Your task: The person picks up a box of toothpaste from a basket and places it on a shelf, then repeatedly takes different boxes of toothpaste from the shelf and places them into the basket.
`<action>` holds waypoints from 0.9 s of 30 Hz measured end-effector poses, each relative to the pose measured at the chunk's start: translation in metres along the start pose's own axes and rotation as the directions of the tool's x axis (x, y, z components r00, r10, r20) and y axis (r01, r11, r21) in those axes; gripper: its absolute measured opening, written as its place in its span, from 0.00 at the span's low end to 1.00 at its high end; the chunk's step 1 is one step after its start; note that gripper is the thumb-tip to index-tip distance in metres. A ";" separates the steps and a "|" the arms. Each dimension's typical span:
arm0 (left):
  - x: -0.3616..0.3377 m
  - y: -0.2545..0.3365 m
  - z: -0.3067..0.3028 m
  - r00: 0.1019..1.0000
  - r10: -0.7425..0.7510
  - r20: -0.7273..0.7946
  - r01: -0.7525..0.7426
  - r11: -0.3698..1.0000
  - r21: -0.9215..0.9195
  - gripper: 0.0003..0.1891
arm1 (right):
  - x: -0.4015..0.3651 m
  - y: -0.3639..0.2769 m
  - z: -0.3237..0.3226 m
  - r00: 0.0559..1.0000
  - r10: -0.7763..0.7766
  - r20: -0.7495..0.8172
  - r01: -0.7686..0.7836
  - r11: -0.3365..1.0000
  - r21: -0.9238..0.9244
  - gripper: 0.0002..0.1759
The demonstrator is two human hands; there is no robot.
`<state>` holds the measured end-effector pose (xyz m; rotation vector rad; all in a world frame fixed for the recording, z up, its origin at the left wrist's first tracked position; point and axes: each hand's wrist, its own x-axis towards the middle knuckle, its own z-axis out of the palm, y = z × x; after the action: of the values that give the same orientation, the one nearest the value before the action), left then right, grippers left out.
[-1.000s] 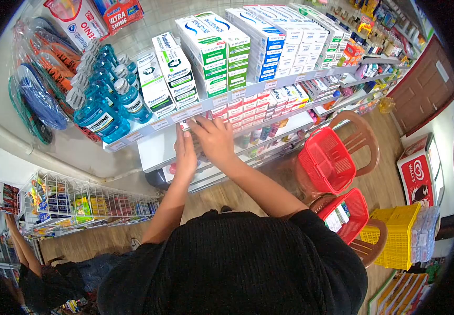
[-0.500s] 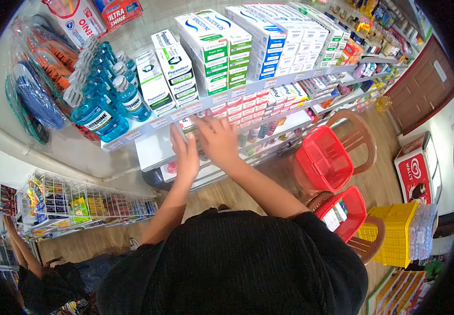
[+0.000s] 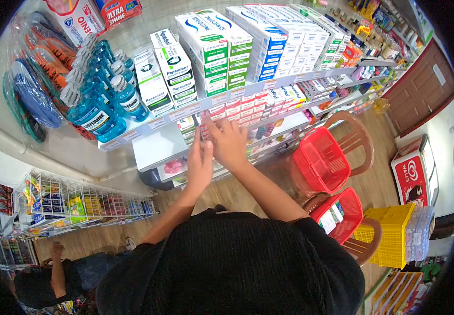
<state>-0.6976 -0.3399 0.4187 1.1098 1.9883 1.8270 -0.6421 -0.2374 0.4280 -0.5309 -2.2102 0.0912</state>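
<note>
My left hand reaches up to the lower shelf, its fingers stretched out and held close together against the side of the stacked red-and-white toothpaste boxes. Beside it, my right hand lies over the front of the same boxes, fingers apart and pointing up and left. The fingertips of both hands nearly meet under the upper shelf's edge. Just left of them stands a small group of green-and-white boxes. My hands hide part of the row behind them.
Above stand mouthwash bottles, Pepsodent boxes and Sensodyne boxes. A red basket rests on a brown chair; another red basket is nearer. Wire racks and another person are at left.
Both hands have shifted right along the lower shelf, uncovering the green-and-white boxes on the left. The other person's raised arm has come down.
</note>
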 end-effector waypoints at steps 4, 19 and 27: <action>0.003 -0.007 0.004 0.999 -0.037 0.013 0.037 0.999 0.000 0.31 | 0.001 0.001 -0.003 1.000 0.006 0.015 -0.006 1.000 -0.007 0.29; 0.002 -0.014 0.005 0.999 0.034 -0.031 -0.036 0.997 -0.063 0.27 | -0.014 -0.002 -0.002 0.978 0.187 0.091 -0.204 0.951 0.233 0.27; 0.002 -0.004 0.005 1.000 0.014 -0.013 -0.016 0.995 -0.096 0.26 | -0.023 0.001 0.008 0.966 0.230 0.117 -0.257 0.821 0.510 0.26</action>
<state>-0.6975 -0.3347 0.4151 1.0908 1.8813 1.9195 -0.6349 -0.2445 0.4060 -0.4988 -2.0325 0.8285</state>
